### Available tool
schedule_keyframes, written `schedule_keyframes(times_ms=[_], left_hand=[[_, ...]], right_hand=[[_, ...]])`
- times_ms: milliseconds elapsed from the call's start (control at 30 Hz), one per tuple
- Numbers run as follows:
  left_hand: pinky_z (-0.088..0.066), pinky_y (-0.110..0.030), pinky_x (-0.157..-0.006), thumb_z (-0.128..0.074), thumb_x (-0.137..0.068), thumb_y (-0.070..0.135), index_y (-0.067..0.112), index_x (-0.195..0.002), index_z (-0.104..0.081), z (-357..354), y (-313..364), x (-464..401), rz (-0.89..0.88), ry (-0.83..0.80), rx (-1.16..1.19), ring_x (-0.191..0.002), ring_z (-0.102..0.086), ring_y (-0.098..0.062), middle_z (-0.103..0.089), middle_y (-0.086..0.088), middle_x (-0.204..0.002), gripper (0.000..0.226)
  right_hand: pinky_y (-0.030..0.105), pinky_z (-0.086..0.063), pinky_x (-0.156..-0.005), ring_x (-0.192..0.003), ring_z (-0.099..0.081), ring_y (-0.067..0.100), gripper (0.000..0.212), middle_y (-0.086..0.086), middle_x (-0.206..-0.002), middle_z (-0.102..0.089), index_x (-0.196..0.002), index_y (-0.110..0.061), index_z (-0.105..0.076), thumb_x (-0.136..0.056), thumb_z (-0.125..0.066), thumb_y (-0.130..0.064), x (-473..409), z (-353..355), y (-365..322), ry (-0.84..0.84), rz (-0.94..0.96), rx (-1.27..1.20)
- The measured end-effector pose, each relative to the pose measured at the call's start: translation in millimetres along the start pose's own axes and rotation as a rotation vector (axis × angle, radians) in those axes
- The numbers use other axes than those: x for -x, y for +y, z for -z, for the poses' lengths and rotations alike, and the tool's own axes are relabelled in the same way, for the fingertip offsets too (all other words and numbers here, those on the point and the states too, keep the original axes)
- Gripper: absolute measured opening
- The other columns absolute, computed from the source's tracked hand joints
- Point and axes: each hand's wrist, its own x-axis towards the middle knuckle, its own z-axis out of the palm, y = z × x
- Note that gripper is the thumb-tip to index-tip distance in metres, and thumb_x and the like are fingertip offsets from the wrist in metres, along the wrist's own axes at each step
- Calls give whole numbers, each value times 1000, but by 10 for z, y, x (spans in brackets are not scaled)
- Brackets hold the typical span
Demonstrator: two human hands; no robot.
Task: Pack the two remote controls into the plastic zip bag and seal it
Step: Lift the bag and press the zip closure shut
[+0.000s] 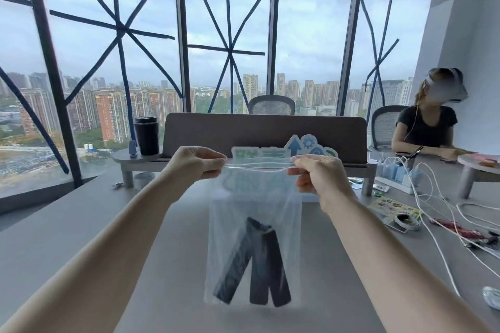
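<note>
A clear plastic zip bag (254,197) hangs upright in the air above the grey table. My left hand (194,163) pinches the left end of its zip strip and my right hand (315,173) pinches the right end. The strip, with a thin red line, is stretched level between them. Two dark remote controls (254,262) stand inside at the bottom of the bag, leaning together at their tops and spread apart at their lower ends. Whether the zip is closed along its whole length I cannot tell.
A brown desk divider (265,132) on a raised shelf stands behind the bag, with a black tumbler (146,134) at its left. White cables (433,197), a tape roll (404,220) and small items lie at the right. A person sits at the far right (427,127).
</note>
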Motion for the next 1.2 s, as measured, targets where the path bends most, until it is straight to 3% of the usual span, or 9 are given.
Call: schedule_keyframes(times_ms=[100,233,433,533,600,667,733,867,1200], left_hand=[[-52,-9,-64,-76,-72,2,4,-94,-74,-59,-170,111,-22,-42,-119,-63,-66,-2,-74,1,-76,22],[-47,-11,-46,-72,-77,0,9,-82,-75,-166,-328,184,-91,94,-242,-42,-55,1,-64,11,-46,11],[-45,-18,-40,-72,-78,10,13,-73,-72,-281,-265,240,-62,167,-113,-47,-53,-5,-67,-5,-69,6],[-45,-19,-40,-69,-79,9,9,-76,-72,-429,-85,270,-134,148,-92,-47,-52,-4,-66,-4,-68,4],[-45,-20,-41,-69,-79,8,7,-78,-73,-560,37,287,-159,101,-105,-46,-51,-5,-64,-3,-66,4],[-45,-22,-42,-70,-78,8,9,-76,-74,-671,130,303,-172,52,-132,-46,-52,-6,-63,2,-63,4],[-45,-23,-42,-70,-76,9,12,-74,-74,-729,194,312,-193,15,-160,-46,-52,-7,-63,5,-60,5],[-46,-24,-43,-74,-74,12,15,-75,-76,-738,245,312,-205,-2,-164,-50,-53,-9,-68,-3,-68,3],[-41,-20,-40,-71,-76,8,9,-74,-75,-782,353,340,-169,-58,-150,-46,-51,-7,-66,4,-62,4]], right_hand=[[20,-48,-36,-33,-54,8,11,3,-57,-74,-86,-2,-75,-87,-64,-5,44,99,60,11,7,82],[20,-46,-35,-32,-53,11,11,4,-56,-73,-79,-2,-75,-84,-66,-6,146,193,24,25,45,171],[28,-39,-48,-45,-44,18,18,0,-42,-49,-65,-1,-71,-75,-65,-15,265,400,-147,171,231,625],[33,-49,-68,-75,-60,21,18,-6,-72,-64,-70,-21,-74,-81,-62,-28,392,385,-258,231,454,949],[36,-45,-86,-98,-57,16,21,-8,-97,-66,-93,-29,-76,-81,-66,-43,464,258,-326,46,606,940],[40,-43,-97,-109,-54,14,48,-14,-108,-69,-109,-31,-73,-74,-61,-62,463,107,-354,-154,574,949],[41,-49,-94,-103,-62,14,46,-15,-98,-74,-100,-32,-75,-72,-58,-65,388,19,-351,-213,537,956],[37,-55,-81,-76,-67,9,13,-9,-75,-75,-80,-24,-78,-81,-74,-37,287,16,-422,-238,478,886],[32,-48,-63,-58,-52,10,14,-5,-61,-66,-69,-14,-78,-77,-80,-26,210,71,-542,-335,394,771]])
